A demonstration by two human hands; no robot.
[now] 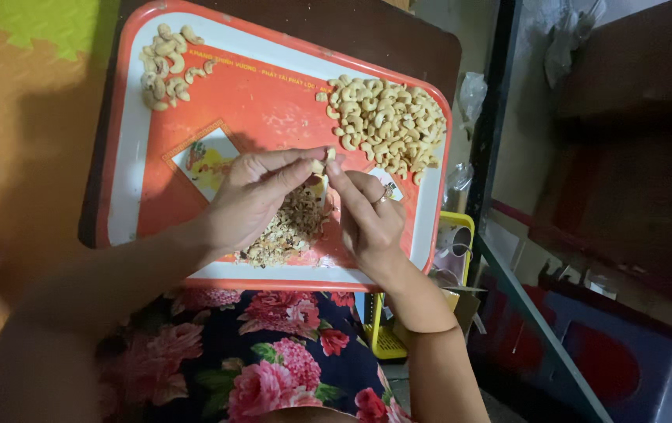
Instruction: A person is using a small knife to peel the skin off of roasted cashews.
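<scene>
Both hands (304,200) — cashew (322,163) upright, pinched.

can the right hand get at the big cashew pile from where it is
Probably yes. The right hand is pinching a cashew with the left hand, just below the big pile on the tray, with nothing between them.

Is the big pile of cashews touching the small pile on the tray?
Apart. The head view shows bare red tray between the big pile at right and the small pile at upper left.
</scene>
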